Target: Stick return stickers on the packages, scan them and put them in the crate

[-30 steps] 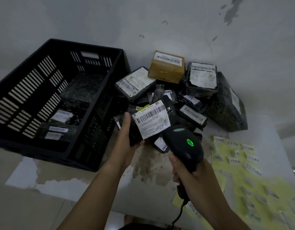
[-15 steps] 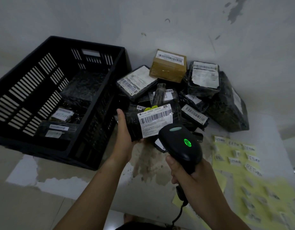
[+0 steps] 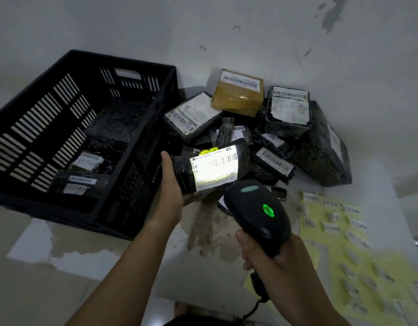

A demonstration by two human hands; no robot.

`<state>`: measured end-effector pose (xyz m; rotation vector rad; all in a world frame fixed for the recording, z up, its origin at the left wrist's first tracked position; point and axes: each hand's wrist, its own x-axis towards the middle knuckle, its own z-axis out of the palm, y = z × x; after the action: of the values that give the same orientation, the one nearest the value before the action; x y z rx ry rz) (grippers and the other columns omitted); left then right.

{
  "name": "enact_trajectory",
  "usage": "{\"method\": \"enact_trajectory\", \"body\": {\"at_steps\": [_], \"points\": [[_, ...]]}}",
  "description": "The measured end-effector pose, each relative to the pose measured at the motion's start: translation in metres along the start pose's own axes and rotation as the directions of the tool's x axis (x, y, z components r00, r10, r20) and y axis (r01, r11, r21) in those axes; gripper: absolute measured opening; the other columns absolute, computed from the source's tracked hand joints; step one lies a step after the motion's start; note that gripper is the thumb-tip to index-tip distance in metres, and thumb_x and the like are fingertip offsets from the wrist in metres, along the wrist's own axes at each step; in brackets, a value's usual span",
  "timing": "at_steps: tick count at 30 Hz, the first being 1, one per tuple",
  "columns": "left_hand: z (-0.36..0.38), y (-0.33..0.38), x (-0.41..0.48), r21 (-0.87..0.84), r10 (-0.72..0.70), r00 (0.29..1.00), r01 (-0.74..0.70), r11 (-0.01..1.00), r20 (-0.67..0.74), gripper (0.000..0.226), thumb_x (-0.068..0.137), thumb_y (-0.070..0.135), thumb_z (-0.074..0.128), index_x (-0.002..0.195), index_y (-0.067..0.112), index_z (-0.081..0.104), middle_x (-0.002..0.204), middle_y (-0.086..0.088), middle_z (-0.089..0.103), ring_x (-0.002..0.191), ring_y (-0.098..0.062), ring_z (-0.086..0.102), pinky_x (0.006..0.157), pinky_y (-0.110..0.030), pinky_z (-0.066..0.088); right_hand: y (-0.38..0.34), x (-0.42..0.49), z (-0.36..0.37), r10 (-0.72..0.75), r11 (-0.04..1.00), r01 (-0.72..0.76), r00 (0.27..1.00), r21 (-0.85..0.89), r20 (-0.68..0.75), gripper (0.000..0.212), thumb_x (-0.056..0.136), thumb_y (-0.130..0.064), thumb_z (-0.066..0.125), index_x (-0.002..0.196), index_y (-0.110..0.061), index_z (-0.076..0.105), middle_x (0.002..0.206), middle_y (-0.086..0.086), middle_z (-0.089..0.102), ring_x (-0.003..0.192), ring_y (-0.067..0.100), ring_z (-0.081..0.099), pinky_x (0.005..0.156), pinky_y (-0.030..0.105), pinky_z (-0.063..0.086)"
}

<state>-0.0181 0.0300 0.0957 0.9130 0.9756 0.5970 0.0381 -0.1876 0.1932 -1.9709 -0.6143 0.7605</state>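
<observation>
Package point(image 3: 212, 170), 1 black roll with a white label, is gripped in the left hand point(image 3: 171, 184), fingers hidden behind it. The right hand point(image 3: 269, 260) wraps round 1 barcode scanner point(image 3: 257, 212), green lamp lit; glare washes out the label's print. Beyond both hands lie 1 brown box point(image 3: 237, 95) and at least 5 overlapping black parcels point(image 3: 288, 109). Left of the left hand, 1 black crate point(image 3: 50, 208) shows 2 labelled packages point(image 3: 88, 162); others are too dark to count. Right of the right hand, yellow sticker sheets point(image 3: 344, 231) are blurred and cut off.

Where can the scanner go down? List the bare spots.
Free: the stained patch between crate, package pile and sticker sheets; also the bare strip in front of the crate. Crowded: the pile against the wall and the sheets to the right.
</observation>
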Motion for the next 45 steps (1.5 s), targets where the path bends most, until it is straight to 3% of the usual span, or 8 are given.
{"method": "enact_trajectory", "body": {"at_steps": [6, 15, 20, 25, 29, 35, 41, 45], "points": [[-0.003, 0.003, -0.004, 0.035, -0.012, 1.0, 0.012, 0.999, 0.0, 0.101, 0.069, 0.099, 0.03, 0.141, 0.035, 0.061, 0.134, 0.006, 0.069, 0.127, -0.019, 0.063, 0.117, -0.055, 0.038, -0.005, -0.007, -0.002, 0.022, 0.999, -0.024, 0.999, 0.042, 0.038, 0.056, 0.057, -0.069, 0.06, 0.072, -0.015, 0.068, 0.061, 0.005, 0.069, 0.057, 0.013, 0.067, 0.058, 0.024, 0.051], [-0.003, 0.004, -0.001, 0.001, 0.006, 0.999, -0.006, 1.0, -0.038, 0.074, 0.096, 0.079, 0.018, 0.136, 0.034, 0.062, 0.111, 0.018, 0.076, 0.108, -0.005, 0.068, 0.103, -0.041, 0.048, -0.008, -0.014, -0.003, 0.027, 0.998, -0.028, 0.999, 0.047, 0.03, 0.053, 0.059, -0.072, 0.062, 0.066, -0.019, 0.067, 0.059, 0.002, 0.069, 0.056, 0.01, 0.066, 0.056, 0.017, 0.048], [-0.01, 0.002, 0.007, -0.006, -0.006, 0.999, 0.006, 1.0, -0.039, 0.119, 0.056, 0.108, 0.039, 0.155, 0.042, 0.039, 0.158, 0.007, 0.047, 0.144, -0.02, 0.045, 0.117, -0.056, 0.036, -0.008, -0.016, -0.005, 0.055, 0.997, -0.057, 0.998, 0.046, 0.04, 0.058, 0.052, -0.069, 0.06, 0.067, -0.014, 0.069, 0.059, 0.003, 0.07, 0.056, 0.01, 0.067, 0.057, 0.019, 0.05], [-0.01, 0.007, 0.006, 0.011, 0.008, 1.0, -0.008, 1.0, -0.029, 0.108, 0.068, 0.101, 0.032, 0.15, 0.034, 0.049, 0.14, 0.005, 0.065, 0.128, -0.02, 0.061, 0.098, -0.045, 0.05, -0.007, -0.019, -0.005, 0.051, 0.997, -0.053, 0.998, 0.064, 0.043, 0.06, 0.059, -0.072, 0.063, 0.071, -0.014, 0.07, 0.062, 0.003, 0.071, 0.058, 0.01, 0.068, 0.057, 0.019, 0.05], [-0.011, 0.005, 0.008, -0.005, 0.02, 0.999, -0.02, 1.0, -0.036, 0.084, 0.091, 0.086, 0.021, 0.141, 0.031, 0.061, 0.13, 0.005, 0.071, 0.122, -0.019, 0.065, 0.1, -0.045, 0.05, -0.003, -0.02, -0.005, 0.006, 0.999, -0.007, 1.0, 0.036, 0.027, 0.063, 0.06, -0.079, 0.061, 0.079, -0.021, 0.075, 0.068, 0.001, 0.072, 0.065, 0.008, 0.069, 0.064, 0.027, 0.053], [-0.01, 0.005, 0.007, 0.022, 0.002, 0.999, -0.001, 1.0, -0.048, 0.091, 0.085, 0.092, 0.024, 0.148, 0.033, 0.053, 0.137, 0.006, 0.066, 0.126, -0.017, 0.062, 0.097, -0.041, 0.05, -0.008, -0.021, -0.004, -0.003, 0.998, -0.001, 0.998, 0.057, 0.066, 0.049, 0.059, -0.065, 0.064, 0.087, -0.026, 0.076, 0.073, -0.009, 0.074, 0.07, -0.002, 0.068, 0.066, 0.015, 0.051], [-0.006, 0.006, 0.005, 0.022, 0.003, 0.998, -0.002, 1.0, -0.06, 0.071, 0.097, 0.077, 0.016, 0.111, 0.034, 0.072, 0.101, 0.012, 0.079, 0.104, -0.012, 0.071, 0.086, -0.037, 0.052, -0.01, -0.022, -0.005, -0.021, 0.997, 0.013, 0.995, 0.075, 0.101, 0.044, 0.067, -0.067, 0.072, 0.08, -0.025, 0.075, 0.072, -0.01, 0.073, 0.07, -0.002, 0.068, 0.064, 0.009, 0.048], [-0.007, 0.005, 0.009, 0.014, 0.002, 0.998, -0.002, 1.0, -0.063, 0.079, 0.094, 0.081, 0.018, 0.127, 0.03, 0.068, 0.112, 0.007, 0.078, 0.113, -0.018, 0.069, 0.09, -0.04, 0.051, -0.007, -0.02, -0.004, -0.05, 0.998, 0.046, 0.995, 0.049, 0.088, 0.057, 0.057, -0.076, 0.059, 0.083, -0.028, 0.075, 0.073, -0.009, 0.073, 0.07, 0.0, 0.069, 0.066, 0.016, 0.052]]}}
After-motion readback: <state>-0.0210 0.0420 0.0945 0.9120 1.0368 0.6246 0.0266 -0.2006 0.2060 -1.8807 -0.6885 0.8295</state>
